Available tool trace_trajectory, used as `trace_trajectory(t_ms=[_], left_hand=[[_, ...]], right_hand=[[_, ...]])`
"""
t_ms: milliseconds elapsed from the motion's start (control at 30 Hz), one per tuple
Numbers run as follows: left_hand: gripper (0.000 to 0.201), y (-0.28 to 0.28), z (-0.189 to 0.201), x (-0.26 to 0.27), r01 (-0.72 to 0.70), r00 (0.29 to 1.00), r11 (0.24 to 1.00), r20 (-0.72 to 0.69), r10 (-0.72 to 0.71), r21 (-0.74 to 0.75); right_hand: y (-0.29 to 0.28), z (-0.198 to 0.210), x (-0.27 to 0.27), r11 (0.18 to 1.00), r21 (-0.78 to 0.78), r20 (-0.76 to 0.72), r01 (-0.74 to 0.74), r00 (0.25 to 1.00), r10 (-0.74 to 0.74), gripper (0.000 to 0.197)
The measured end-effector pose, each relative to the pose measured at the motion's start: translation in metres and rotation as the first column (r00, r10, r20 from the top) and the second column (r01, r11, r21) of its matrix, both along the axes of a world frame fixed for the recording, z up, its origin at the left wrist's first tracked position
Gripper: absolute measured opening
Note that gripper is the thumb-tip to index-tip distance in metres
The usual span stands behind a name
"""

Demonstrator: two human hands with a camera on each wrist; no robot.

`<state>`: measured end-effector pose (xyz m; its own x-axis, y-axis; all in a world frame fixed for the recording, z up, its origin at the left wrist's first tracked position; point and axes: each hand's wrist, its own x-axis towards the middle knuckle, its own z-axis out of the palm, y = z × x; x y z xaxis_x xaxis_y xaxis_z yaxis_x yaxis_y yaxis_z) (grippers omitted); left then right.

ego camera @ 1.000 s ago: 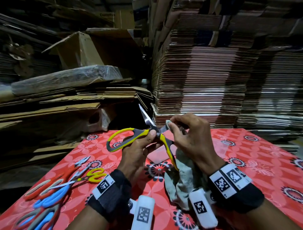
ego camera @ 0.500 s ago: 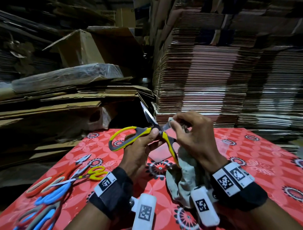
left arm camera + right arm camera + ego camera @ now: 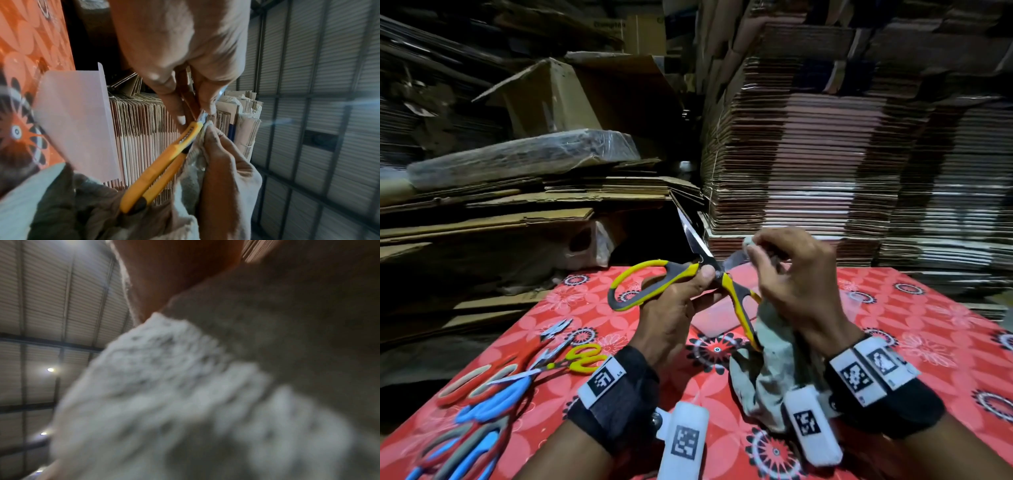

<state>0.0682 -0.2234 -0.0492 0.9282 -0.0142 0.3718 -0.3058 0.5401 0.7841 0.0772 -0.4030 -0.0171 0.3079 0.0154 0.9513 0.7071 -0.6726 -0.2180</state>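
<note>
My left hand point(image 3: 671, 318) grips the yellow scissors point(image 3: 674, 272) at the pivot and holds them spread open above the middle of the table point(image 3: 928, 325). My right hand point(image 3: 798, 284) pinches a grey cloth point(image 3: 774, 370) around the right blade, close to the pivot. I judge the wiping about midway: this blade is being done, while the upright blade stands bare. Several other scissors point(image 3: 493, 401) lie at the table's left edge, probably waiting.

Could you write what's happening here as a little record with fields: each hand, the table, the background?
Activity: wiping open scissors with a cloth
Left hand: grips the yellow-and-grey scissors near the pivot
Right hand: pinches a grey cloth against the right blade
Upper blade: bare, pointing up
Table: red flowered tablecloth; spare scissors at left
Background: flattened cardboard stacks
</note>
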Motion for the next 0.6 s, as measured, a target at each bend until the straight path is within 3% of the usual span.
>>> trace_trajectory(t_ms=[100,300,467,533,600], left_hand=[[0.027,0.000,0.000,0.000,-0.022,1.000,0.999,0.008,0.022,-0.027],[0.027,-0.001,0.002,-0.001,-0.019,0.999,0.997,-0.029,0.017,-0.071],[0.042,0.000,0.000,0.002,0.015,0.998,0.998,-0.060,-0.018,-0.063],[0.038,-0.001,0.000,0.001,0.015,0.999,0.999,-0.043,-0.017,-0.046],[0.034,-0.002,0.000,0.001,0.006,0.999,0.999,-0.042,-0.008,-0.050]], right_hand=[[-0.005,0.000,0.000,0.999,0.031,-0.012,0.006,1.000,-0.005,0.004],[0.014,-0.004,-0.010,0.976,-0.124,-0.058,-0.179,0.983,0.172,0.007],[-0.003,0.002,0.000,0.999,-0.038,-0.050,-0.028,0.998,0.026,0.006],[-0.012,0.003,0.003,0.999,0.016,-0.041,0.038,0.998,-0.038,0.005],[-0.011,0.003,0.002,1.000,0.011,-0.040,0.013,0.999,-0.013,0.005]])
